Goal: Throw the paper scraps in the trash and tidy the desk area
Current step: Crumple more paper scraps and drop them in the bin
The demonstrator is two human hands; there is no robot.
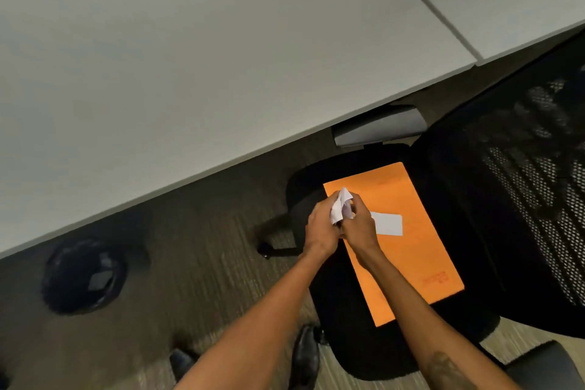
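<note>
Head view puts the paper scraps (340,206) in one white wad between both hands, just above the near corner of an orange envelope (421,250) that lies flat on the chair (345,336) seat. My left hand (321,228) curls round the wad from the left and my right hand (359,225) pinches it from the other side. Both grips are clamped on the paper, and the two hands touch each other.

I judge the main risk from here to be a loose piece. The wad looks only lightly crushed, with a corner sticking up free. If either grip eases before the other has the whole bundle, a scrap could slip onto the envelope, the seat or the carpet (205,263).

The trash bin (63,282) stands well apart to the left, on the floor near the bench (190,57) edge, and a pale scrap (98,280) lies in its dark liner. Reaching it means a carry across open floor. A toss from where I stand would probably fall short, since light paper drifts. The bench edge runs close by the bin, so a high swing could clip it.

My shoe (305,355) is close to the chair. A careless step left could nudge the chair and slide the envelope off.
</note>
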